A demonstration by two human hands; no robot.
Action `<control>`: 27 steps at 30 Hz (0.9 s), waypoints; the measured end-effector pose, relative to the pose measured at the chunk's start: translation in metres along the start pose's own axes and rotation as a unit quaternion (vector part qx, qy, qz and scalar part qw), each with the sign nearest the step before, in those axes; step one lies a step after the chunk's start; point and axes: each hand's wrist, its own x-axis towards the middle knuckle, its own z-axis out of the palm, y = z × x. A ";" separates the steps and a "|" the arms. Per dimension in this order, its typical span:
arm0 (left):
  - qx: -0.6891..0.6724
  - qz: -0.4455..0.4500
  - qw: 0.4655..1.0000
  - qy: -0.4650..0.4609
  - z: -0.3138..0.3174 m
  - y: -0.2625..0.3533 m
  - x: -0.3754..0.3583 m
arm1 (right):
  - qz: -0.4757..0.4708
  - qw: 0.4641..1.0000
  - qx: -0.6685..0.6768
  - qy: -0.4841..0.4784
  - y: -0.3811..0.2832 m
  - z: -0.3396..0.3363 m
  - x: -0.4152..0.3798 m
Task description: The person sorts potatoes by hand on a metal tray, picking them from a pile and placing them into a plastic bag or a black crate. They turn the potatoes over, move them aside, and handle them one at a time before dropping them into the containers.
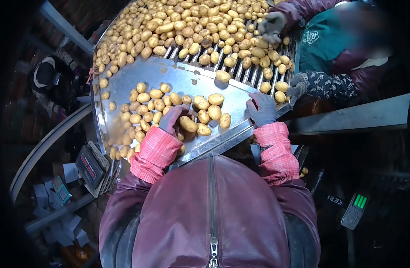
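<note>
My left hand [173, 118], in a grey-purple glove, lies among the loose potatoes [159, 104] on the metal tray [205, 85]. Its fingers stretch to the right, against an oblong potato [188, 124]; the far fingertips are partly hidden. Over by the tray's right corner, my right hand [261, 108] rests with its gloved fingers spread, near the metal edge and the roller bars, and holds nothing. Pink checked cuffs cover both my wrists. More potatoes spread down the tray's left side, blurred there.
A large heap of potatoes [182, 27] covers the far side, partly over metal rollers [240, 69]. A co-worker in a green apron [323, 40] has gloved hands at the rollers' right. Another person [46, 73] is at far left. A scale-like device [91, 165] stands lower left.
</note>
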 end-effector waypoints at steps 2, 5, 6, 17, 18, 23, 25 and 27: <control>-0.010 -0.021 1.000 0.001 -0.001 0.007 -0.003 | 0.000 1.000 -0.005 -0.008 -0.003 -0.004 0.001; -0.009 -0.044 0.999 0.006 -0.009 0.019 -0.007 | -0.012 1.000 0.004 -0.009 -0.001 -0.001 0.003; -0.015 -0.051 0.999 0.009 -0.011 0.022 -0.009 | 0.001 0.999 0.027 -0.027 -0.001 0.001 0.005; -0.022 -0.028 0.994 0.100 -0.012 -0.013 -0.014 | -0.050 0.969 0.096 -0.221 -0.066 0.081 0.086; -0.062 -0.039 0.992 0.107 -0.011 -0.009 -0.015 | -0.013 0.946 0.130 -0.298 -0.074 0.086 0.089; -0.247 -0.138 0.955 0.084 -0.008 0.004 -0.005 | -0.067 0.948 0.051 -0.306 -0.097 0.087 0.090; -0.252 -0.168 0.951 0.063 -0.013 0.041 0.024 | -0.051 0.953 0.022 -0.297 -0.096 0.096 0.087; -0.250 -0.084 0.964 0.045 -0.019 0.057 0.059 | -0.033 0.951 0.147 -0.270 -0.087 0.109 0.076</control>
